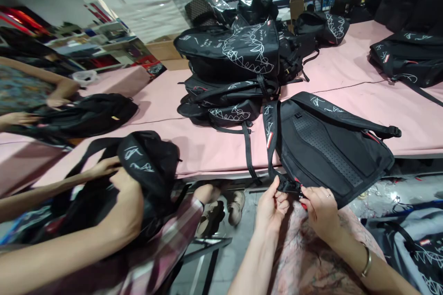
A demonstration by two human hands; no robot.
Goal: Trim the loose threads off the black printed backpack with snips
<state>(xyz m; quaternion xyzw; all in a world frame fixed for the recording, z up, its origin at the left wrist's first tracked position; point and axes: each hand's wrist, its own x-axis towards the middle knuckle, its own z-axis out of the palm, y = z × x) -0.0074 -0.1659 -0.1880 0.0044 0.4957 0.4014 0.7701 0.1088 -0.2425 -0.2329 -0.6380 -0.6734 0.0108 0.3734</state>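
Note:
A black backpack (328, 147) lies back-side up at the near edge of the pink table (363, 97), its straps hanging over the edge. My left hand (272, 207) pinches the black buckle (289, 186) at the end of a strap. My right hand (320, 209) is closed on the same buckle and strap end from the right, close by a small red tab. Both hands sit just below the table edge, over my lap.
A pile of black backpacks with white scribble print (235, 64) stands mid-table; more lie at the far right (404, 60). On my left a co-worker's hands (121, 193) hold another black backpack (148, 166). Further left, another person's arm (51, 92) rests by a bag.

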